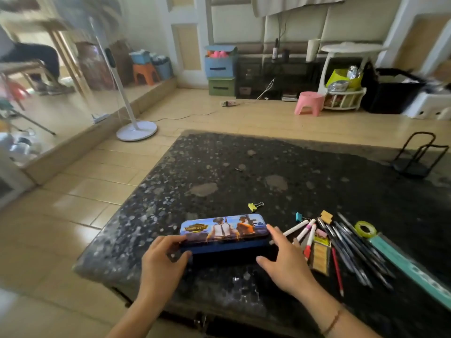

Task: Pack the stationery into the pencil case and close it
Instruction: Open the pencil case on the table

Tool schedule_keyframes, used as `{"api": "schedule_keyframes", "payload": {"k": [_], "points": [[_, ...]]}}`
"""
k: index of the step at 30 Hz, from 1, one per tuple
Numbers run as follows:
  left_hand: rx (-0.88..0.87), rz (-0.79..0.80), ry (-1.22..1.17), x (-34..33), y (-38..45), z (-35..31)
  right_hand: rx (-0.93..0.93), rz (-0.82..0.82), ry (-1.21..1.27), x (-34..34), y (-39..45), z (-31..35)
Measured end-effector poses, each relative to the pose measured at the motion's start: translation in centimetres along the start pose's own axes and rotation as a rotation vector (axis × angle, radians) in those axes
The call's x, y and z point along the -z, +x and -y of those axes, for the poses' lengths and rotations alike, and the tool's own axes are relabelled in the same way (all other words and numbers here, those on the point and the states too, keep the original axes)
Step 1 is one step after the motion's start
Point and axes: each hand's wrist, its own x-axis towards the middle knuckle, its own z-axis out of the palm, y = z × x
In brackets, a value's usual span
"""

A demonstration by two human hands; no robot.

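A blue pencil case point(223, 231) with a printed picture on its lid lies near the front of a dark speckled table point(244, 172). My left hand point(162, 261) grips its left end, fingers on the lid edge and thumb at the front. My right hand point(285, 258) holds its right end. To the right lie white markers point(305, 231), several dark pens point(351, 247), a red pencil point(338, 273), a yellow packet point(319, 258), a roll of green tape point(365, 229), a teal ruler point(412, 267), a yellow binder clip point(255, 206) and a blue clip point(299, 217).
A black wire stand point(418, 156) sits at the table's far right. Beyond the table are a tiled floor, a white fan base point(136, 130), a pink stool point(308, 103) and stacked storage boxes point(220, 69).
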Motion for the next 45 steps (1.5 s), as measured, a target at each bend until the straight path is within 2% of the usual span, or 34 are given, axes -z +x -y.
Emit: {"api": "schedule_keyframes", "payload": {"k": [5,9,14,19,23,25,29,33,35,40,42,45], "points": [[0.022,0.139,0.064,-0.2,-1.4,2.1,0.016,-0.011,-0.064,-0.8,0.0,-1.5],[0.062,0.315,0.155,0.2,0.4,2.9,0.016,-0.092,-0.049,-2.2,1.0,-1.6],[0.071,0.440,0.147,0.5,4.7,3.3,0.027,-0.213,-0.087,-3.3,4.2,-0.7],[0.029,0.566,0.077,1.5,7.4,4.3,0.009,-0.216,-0.098,-3.3,5.9,-1.3],[0.109,0.568,-0.087,2.2,10.6,3.4,0.020,-0.207,-0.044,-2.8,6.6,-1.7],[0.168,0.491,-0.093,1.2,12.1,3.4,0.015,-0.170,-0.061,-2.6,6.6,-1.4],[0.235,0.363,0.082,-1.4,13.3,3.8,0.010,-0.085,-0.141,-2.0,6.7,-1.2],[0.236,0.260,0.238,-1.6,12.3,3.5,0.088,-0.168,-0.145,-1.5,7.9,-1.3],[0.235,0.285,0.320,-1.3,11.8,3.7,0.053,-0.166,-0.207,-1.3,8.8,-0.6],[0.280,0.504,0.223,-0.7,10.9,3.2,-0.043,-0.107,-0.373,-1.1,10.6,1.0],[0.291,0.494,0.204,-0.7,11.1,3.2,-0.081,-0.089,-0.412,-1.4,11.0,1.8],[0.263,0.394,0.308,-0.7,12.4,4.0,-0.112,-0.081,-0.490,-2.1,12.0,3.7]]}}
